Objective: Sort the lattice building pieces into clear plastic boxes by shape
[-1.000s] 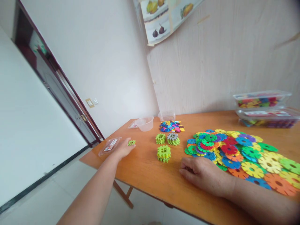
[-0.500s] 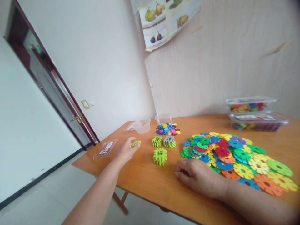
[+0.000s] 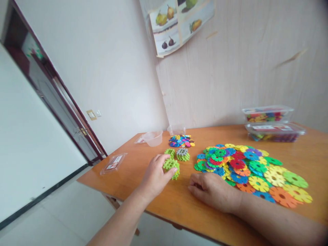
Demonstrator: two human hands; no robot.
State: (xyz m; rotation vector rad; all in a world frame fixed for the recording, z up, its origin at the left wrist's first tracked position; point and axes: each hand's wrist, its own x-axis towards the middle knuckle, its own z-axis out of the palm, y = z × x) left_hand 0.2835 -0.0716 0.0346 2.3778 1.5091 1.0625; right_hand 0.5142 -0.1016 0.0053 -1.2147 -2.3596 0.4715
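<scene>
My left hand (image 3: 155, 176) pinches a lime-green lattice building piece (image 3: 170, 164) between thumb and fingers. That piece is over the front stack of green and yellow lattice pieces (image 3: 176, 175); whether the two touch I cannot tell. Just behind stand a green stack (image 3: 169, 152), partly covered by my fingers, and another green stack (image 3: 182, 156) with a grey piece on top. My right hand (image 3: 214, 191) rests on the table, fingers curled in a loose fist with nothing visible in it. Beside it spreads a heap of colourful notched plastic discs (image 3: 238, 165).
On the wooden table (image 3: 133, 171), a clear lid (image 3: 114, 163) lies at the left. A translucent round tub (image 3: 153, 138) and a clear container (image 3: 176, 130) stand at the back, near a small pile of shiny discs (image 3: 181, 141). Two filled clear boxes (image 3: 275, 132) are stacked back right.
My left hand has moved right with the green lattice piece, from beside the stacks to over the front stack. My right hand stays resting in place. The view has shifted slightly.
</scene>
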